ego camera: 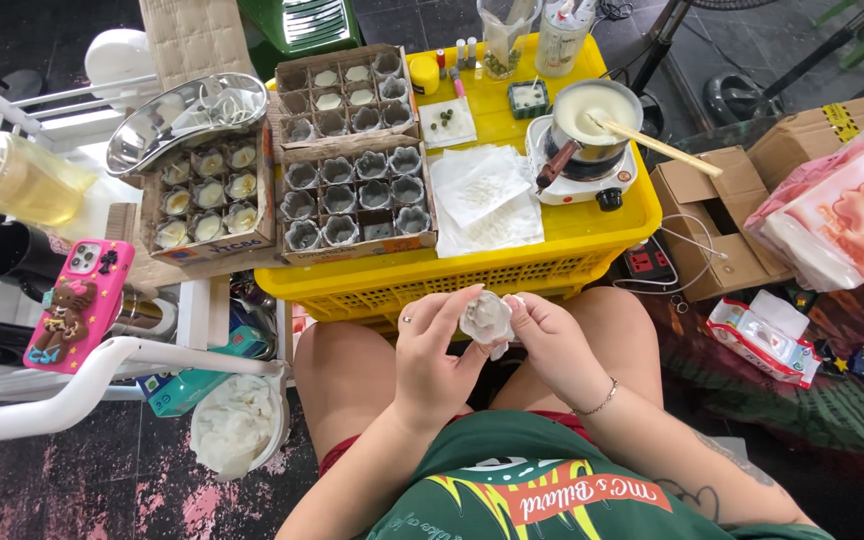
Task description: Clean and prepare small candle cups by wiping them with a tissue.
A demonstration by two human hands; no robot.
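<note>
I see a small pale shell-shaped mould [486, 318] held over the lap, just in front of the yellow crate [512, 262], pinched between both hands. My left hand [430, 352] has its grip closed on the mould's left side, thumb and forefinger curled around it; my right hand [550, 340] has its grip closed on the right side, fingertips touching the mould's edge. On the crate top, nearest the hands, stands a cardboard tray [357, 200] of grey empty moulds in compartments, with a second tray [347, 95] behind it, partly filled with cream-coloured wax. To the right of these lie white paper sheets [482, 200], then a small white hotplate [584, 175] carrying a pot of pale liquid [592, 112] with a wooden stick [657, 146] resting in it. Left of the crate, a third tray [207, 195] holds filled moulds beneath a tilted metal bowl [182, 115]. A pink phone [80, 305] lies well apart at left.
</note>
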